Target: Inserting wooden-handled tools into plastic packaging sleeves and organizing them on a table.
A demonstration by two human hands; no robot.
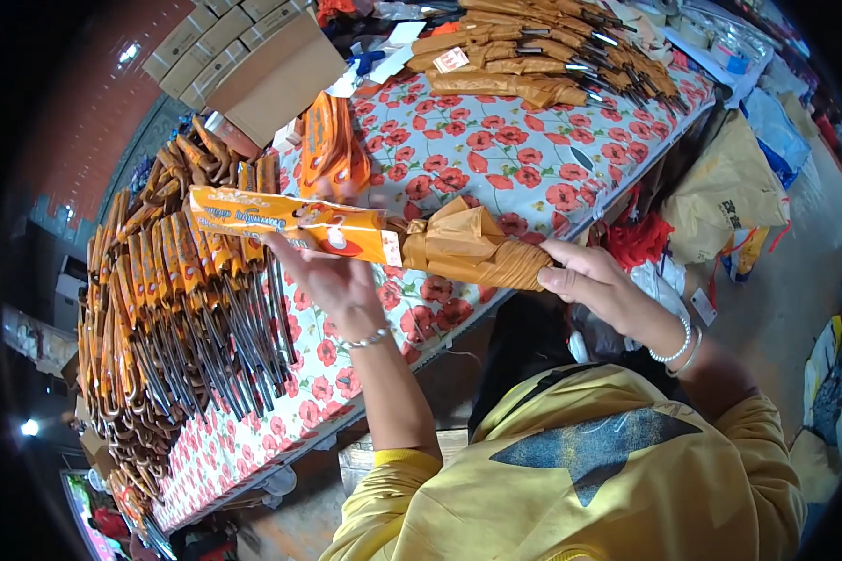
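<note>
A folded umbrella (477, 245) with an ochre-brown canopy lies crosswise in front of me, above the table. A printed orange plastic sleeve (341, 224) covers its left part. My right hand (585, 280) is closed round the gathered, pleated canopy at the right end, thumb on top. Below the sleeve, my left hand (337, 285) is open, its thumb stretched out to the left along the lower edge. Its other fingers pass behind the sleeve, mostly hidden, and what shows above is blurred.
A table with a poppy-patterned cloth (477, 140) spans the view. Many sleeved umbrellas with curved handles (173, 271) are stacked at left; bare folded umbrellas (533, 61) lie at the far side. Loose orange sleeves (332, 145) and cardboard boxes (253, 65) are beyond. A tan sack (730, 187) stands right.
</note>
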